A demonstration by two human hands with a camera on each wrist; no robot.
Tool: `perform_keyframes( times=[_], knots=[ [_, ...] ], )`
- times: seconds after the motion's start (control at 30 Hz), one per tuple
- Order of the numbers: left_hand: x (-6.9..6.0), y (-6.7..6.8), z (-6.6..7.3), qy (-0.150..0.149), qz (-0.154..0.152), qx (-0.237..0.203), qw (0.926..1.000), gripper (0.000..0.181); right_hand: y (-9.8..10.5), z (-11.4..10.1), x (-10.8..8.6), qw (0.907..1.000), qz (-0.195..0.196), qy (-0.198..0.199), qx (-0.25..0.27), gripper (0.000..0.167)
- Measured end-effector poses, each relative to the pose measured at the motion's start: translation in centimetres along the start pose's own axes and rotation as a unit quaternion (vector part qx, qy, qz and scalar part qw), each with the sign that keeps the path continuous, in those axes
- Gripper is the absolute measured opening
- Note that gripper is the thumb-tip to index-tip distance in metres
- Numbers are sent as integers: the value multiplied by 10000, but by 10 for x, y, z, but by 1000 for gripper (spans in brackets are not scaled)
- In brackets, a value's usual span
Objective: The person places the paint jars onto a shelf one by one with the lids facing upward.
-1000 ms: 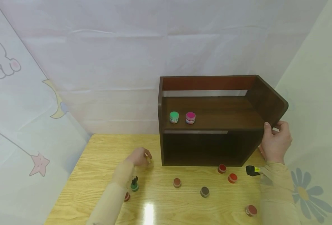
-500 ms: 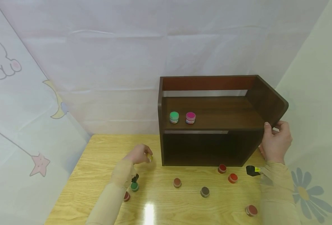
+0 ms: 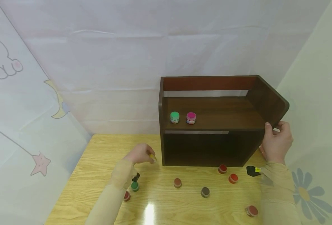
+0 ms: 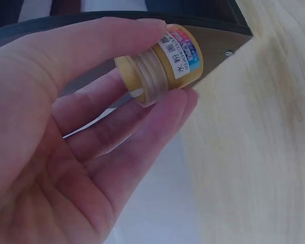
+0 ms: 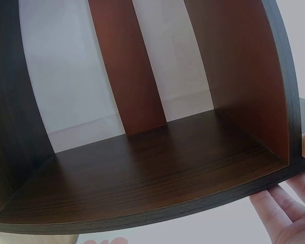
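Observation:
My left hand (image 3: 140,153) pinches a small yellow paint jar (image 4: 180,61) between thumb and fingertips, just off the left side of the dark brown two-tier shelf (image 3: 216,114). In the left wrist view the jar lies on its side, its printed label showing. At the shelf's right side my right hand (image 3: 277,142) grips the front edge of the side panel. The right wrist view shows its fingers (image 5: 274,208) at the panel's edge. On the upper tier, toward the left, stand a green-lidded jar (image 3: 174,117) and a magenta-lidded jar (image 3: 191,118).
Several jars are scattered on the wooden table (image 3: 98,156) before the shelf: a dark green one (image 3: 135,186), a brown one (image 3: 177,182), a dark grey-brown one (image 3: 205,192) and red ones such as this bright red jar (image 3: 233,178). A black piece (image 3: 252,171) lies by the right sleeve.
The yellow jar has come into sight between my left fingers, and that hand has shifted slightly right toward the shelf. My right hand keeps its hold on the side panel.

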State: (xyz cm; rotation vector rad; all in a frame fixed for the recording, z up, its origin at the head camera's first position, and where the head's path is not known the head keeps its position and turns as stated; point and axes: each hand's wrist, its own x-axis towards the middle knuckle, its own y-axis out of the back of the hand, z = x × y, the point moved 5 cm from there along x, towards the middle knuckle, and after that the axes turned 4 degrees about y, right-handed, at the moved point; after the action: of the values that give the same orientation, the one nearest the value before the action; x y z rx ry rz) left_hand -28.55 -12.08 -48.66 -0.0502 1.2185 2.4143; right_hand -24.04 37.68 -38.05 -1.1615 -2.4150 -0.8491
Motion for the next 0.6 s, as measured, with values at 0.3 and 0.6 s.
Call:
perform_keyframes(
  times=[0.3, 0.6],
  knots=[
    [-5, 5, 27, -338, -203, 216, 9990, 32, 0, 0, -1, 10000, -2, -43, 27, 38],
    [-9, 8, 47, -530, -325, 259, 9977, 27, -1, 2, 0, 9999, -23, -97, -28, 38]
  ],
)
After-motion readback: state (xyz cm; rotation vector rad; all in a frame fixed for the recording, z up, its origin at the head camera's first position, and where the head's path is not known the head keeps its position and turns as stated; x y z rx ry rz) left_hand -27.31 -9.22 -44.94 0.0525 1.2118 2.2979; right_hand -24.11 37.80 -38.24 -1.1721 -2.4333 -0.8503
